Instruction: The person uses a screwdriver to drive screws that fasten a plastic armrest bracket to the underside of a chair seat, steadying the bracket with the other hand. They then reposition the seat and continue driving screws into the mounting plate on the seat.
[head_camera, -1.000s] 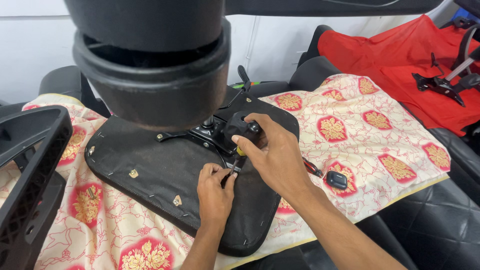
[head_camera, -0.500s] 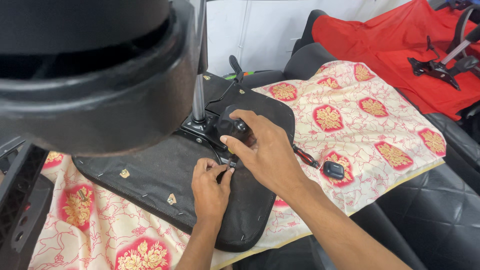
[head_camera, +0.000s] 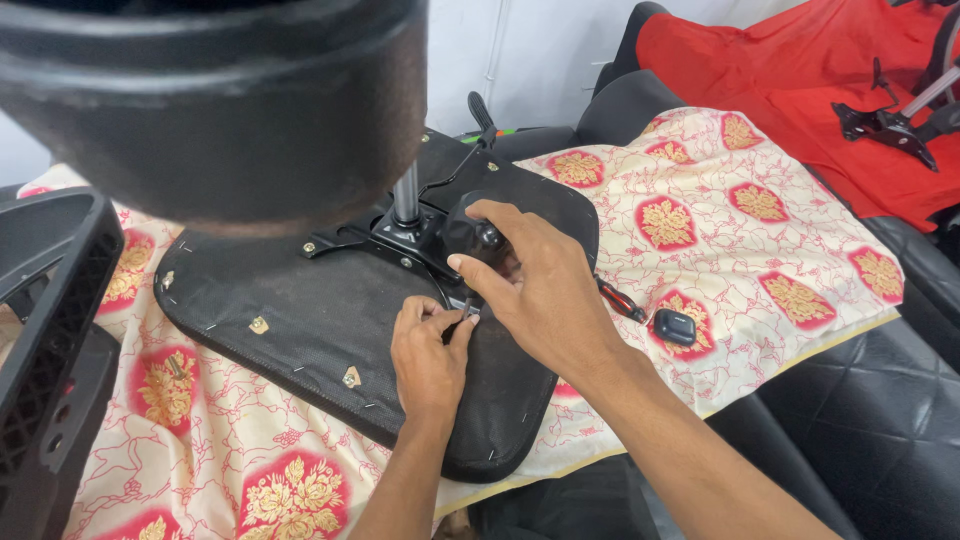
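Seat underside (head_camera: 300, 330) beneath both hands; right hand (head_camera: 540, 290) grips knob (head_camera: 478, 235).

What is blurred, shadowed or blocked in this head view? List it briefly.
Head view: the big black round part at the top left is close and soft, and blocks that corner. The left hand and right hand on the upturned chair seat are sharp. Light is even, with soft shadows and no glare on the floral cloth.

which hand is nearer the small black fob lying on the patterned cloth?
Right. The right hand grips a black knob over the upturned seat base, its wrist just left of the black fob. The left hand pinches a small part farther left, apart from it.
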